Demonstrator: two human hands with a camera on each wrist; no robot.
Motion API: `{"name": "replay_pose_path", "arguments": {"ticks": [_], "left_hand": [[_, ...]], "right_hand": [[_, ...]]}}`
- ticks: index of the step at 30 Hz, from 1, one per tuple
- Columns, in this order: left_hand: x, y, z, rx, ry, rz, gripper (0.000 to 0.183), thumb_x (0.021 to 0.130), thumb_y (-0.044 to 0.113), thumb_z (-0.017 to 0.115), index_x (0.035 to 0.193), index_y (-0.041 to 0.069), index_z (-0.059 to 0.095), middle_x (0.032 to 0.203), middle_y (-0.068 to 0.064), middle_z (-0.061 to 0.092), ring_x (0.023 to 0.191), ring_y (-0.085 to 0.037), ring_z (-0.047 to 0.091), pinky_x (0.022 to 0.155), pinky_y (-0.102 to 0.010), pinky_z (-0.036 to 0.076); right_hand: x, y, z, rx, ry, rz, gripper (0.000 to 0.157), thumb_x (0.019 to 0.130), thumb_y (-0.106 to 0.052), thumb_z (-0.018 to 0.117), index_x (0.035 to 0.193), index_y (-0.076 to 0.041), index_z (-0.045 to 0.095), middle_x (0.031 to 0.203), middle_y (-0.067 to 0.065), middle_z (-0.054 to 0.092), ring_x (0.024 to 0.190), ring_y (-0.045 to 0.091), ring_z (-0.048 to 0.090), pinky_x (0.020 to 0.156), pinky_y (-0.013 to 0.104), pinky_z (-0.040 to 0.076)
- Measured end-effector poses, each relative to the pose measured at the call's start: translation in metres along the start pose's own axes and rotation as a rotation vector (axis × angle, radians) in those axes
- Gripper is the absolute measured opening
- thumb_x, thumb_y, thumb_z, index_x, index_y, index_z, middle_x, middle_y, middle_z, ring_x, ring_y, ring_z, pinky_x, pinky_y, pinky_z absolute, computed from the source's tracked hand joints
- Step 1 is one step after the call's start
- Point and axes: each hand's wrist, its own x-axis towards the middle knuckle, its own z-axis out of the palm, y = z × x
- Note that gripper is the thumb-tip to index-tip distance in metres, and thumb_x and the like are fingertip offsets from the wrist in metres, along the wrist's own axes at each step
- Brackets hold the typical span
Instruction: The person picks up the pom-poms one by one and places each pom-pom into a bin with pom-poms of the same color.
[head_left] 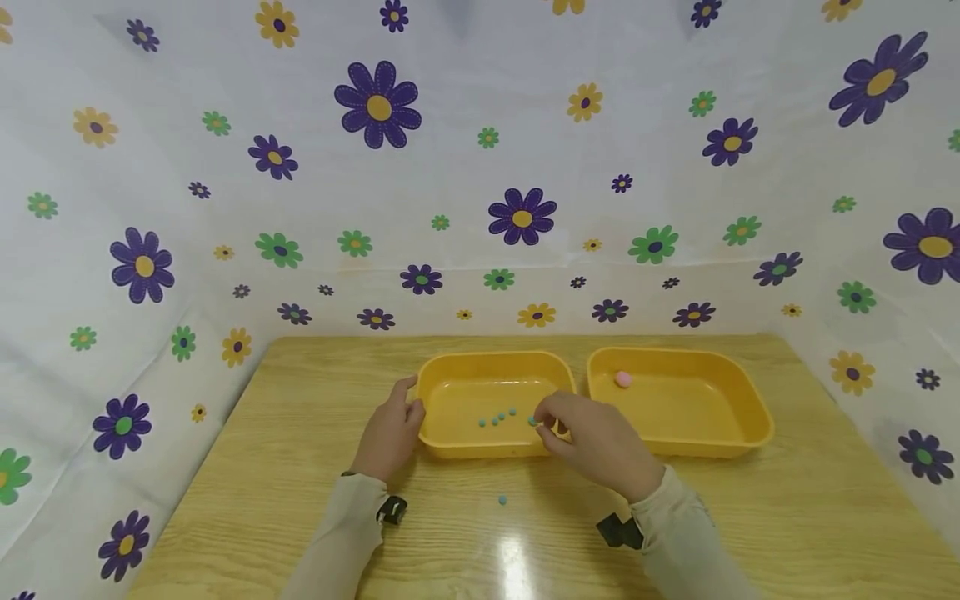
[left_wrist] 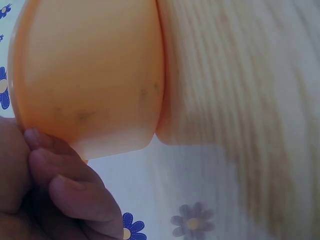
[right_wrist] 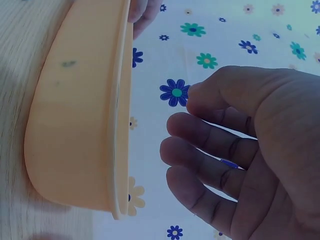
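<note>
My left hand [head_left: 390, 429] grips the left end of a yellow tray [head_left: 495, 452] at its rim. In the left wrist view, curled fingers [left_wrist: 70, 195] show beside the tray wall [left_wrist: 90, 65]. Several small blue balls [head_left: 495, 422] lie on that tray's floor. Over its right front corner is my right hand [head_left: 600, 437], thumb and index finger brought together at a small blue ball [head_left: 532, 421]. The right wrist view shows the right hand [right_wrist: 225, 145] with its other fingers curled, the ball hidden from there. Another blue ball [head_left: 502, 500] rests on the table in front.
To the right stands a second yellow tray [head_left: 705, 450] with a pink ball [head_left: 622, 379] near its back left corner. Both trays sit on a wood-grain table [head_left: 450, 550]. Flower-patterned white cloth [head_left: 450, 167] encloses the table at the back and sides.
</note>
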Motion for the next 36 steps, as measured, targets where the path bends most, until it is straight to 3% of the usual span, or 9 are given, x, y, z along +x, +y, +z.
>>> {"name": "replay_pose_path", "arguments": {"ticks": [7,14,19,25,32,36], "left_hand": [[0.001,-0.001,0.001,0.001,0.01,0.006,0.049,0.11,0.023,0.043,0.157,0.01,0.038,0.101,-0.011,0.071,0.07,-0.016,0.055,0.068,-0.033,0.048],[0.003,-0.002,0.0,-0.008,0.008,0.016,0.049,0.11,0.023,0.042,0.157,0.01,0.038,0.072,-0.004,0.053,0.059,-0.017,0.046,0.057,-0.031,0.041],[0.003,-0.003,0.002,-0.007,0.008,0.007,0.049,0.11,0.025,0.042,0.157,0.011,0.038,0.07,-0.002,0.049,0.06,-0.016,0.044,0.058,-0.032,0.04],[0.0,-0.004,0.003,-0.008,0.012,0.003,0.049,0.11,0.024,0.043,0.157,0.011,0.039,0.078,-0.004,0.059,0.063,-0.017,0.049,0.062,-0.033,0.043],[0.001,-0.003,0.002,0.007,0.018,0.011,0.048,0.11,0.024,0.043,0.157,0.011,0.039,0.082,-0.006,0.062,0.066,-0.017,0.051,0.065,-0.033,0.043],[0.001,-0.003,0.001,0.005,0.015,0.014,0.049,0.11,0.024,0.042,0.156,0.009,0.039,0.079,-0.004,0.059,0.065,-0.017,0.049,0.063,-0.032,0.042]], "right_hand": [[-0.002,-0.004,-0.001,-0.013,-0.032,-0.029,0.006,0.092,-0.011,0.075,0.097,-0.012,0.072,0.09,-0.005,0.069,0.074,0.011,0.064,0.06,0.02,0.048],[0.0,-0.012,0.004,-0.011,-0.065,-0.052,0.006,0.093,-0.014,0.075,0.096,-0.013,0.071,0.088,-0.006,0.068,0.072,0.011,0.063,0.061,0.02,0.049],[-0.001,-0.014,0.011,-0.022,-0.103,-0.05,0.005,0.094,-0.016,0.074,0.095,-0.015,0.07,0.088,-0.007,0.067,0.072,0.006,0.06,0.062,0.02,0.048],[-0.004,-0.018,0.027,-0.091,-0.083,-0.162,0.01,0.089,-0.013,0.079,0.092,-0.015,0.069,0.085,-0.007,0.066,0.07,0.002,0.055,0.058,0.017,0.046],[-0.008,-0.027,0.043,-0.115,-0.239,-0.188,0.008,0.092,-0.015,0.078,0.096,-0.015,0.071,0.09,-0.006,0.066,0.072,0.003,0.056,0.061,0.02,0.047],[-0.011,-0.029,0.053,-0.124,-0.285,-0.204,0.007,0.092,-0.011,0.075,0.094,-0.015,0.071,0.09,-0.005,0.064,0.074,0.007,0.057,0.064,0.022,0.048]]}}
